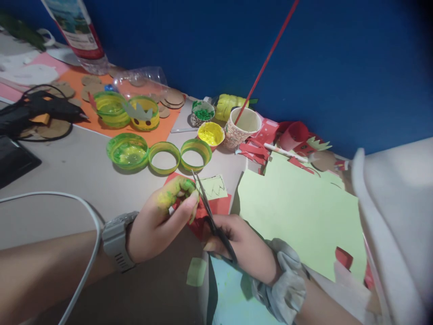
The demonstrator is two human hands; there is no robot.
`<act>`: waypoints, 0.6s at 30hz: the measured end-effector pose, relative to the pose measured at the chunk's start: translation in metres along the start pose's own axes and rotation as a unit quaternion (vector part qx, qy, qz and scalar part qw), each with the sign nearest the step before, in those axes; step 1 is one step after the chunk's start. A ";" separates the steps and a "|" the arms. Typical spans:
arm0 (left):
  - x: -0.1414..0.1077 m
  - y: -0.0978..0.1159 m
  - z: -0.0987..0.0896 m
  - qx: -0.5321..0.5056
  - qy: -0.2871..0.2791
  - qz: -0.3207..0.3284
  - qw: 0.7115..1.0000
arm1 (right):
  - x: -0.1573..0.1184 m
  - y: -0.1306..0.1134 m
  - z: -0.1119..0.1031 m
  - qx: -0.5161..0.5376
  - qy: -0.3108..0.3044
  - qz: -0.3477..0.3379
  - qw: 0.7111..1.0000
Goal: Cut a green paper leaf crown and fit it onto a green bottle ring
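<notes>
My left hand (165, 212), smeared with green and yellow paint, pinches the left end of a small pale green paper (214, 188). A zigzag line is drawn on that paper. My right hand (228, 234) is wrapped round the dark handles of a pair of scissors (210, 210). The scissor blades point up and left, slightly parted, at the left part of the drawn paper. Red paper (221, 205) lies beneath the paper and the hands. Just beyond stand green-yellow rings (164, 170) and a painted green dish (127, 164).
A large light green sheet (304, 212) covers the right side. Behind are a paper cup (237, 131) with a red stick, a yellow paint cup (211, 135) and a green one (202, 113). A black glue gun (40, 108) lies left, and a white cable (88, 253) crosses my left forearm.
</notes>
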State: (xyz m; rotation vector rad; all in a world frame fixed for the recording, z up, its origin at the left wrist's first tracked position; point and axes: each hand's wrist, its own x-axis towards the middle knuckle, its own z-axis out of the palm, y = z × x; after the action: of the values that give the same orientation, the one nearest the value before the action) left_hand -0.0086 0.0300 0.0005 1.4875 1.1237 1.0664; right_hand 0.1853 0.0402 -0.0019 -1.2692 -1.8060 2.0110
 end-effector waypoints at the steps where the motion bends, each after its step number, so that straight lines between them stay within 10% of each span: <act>1: 0.000 0.000 0.000 -0.001 0.000 0.000 1.000 | 0.001 0.000 0.000 0.003 0.000 -0.001 1.000; 18: 0.000 -0.002 0.001 -0.038 -0.014 -0.010 0.999 | 0.000 0.001 0.000 -0.001 0.002 -0.030 1.000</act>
State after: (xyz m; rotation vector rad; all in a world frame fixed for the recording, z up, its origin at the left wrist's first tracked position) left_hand -0.0078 0.0298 -0.0013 1.4261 1.0645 1.0596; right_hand 0.1859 0.0397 -0.0025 -1.2027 -1.8214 1.9751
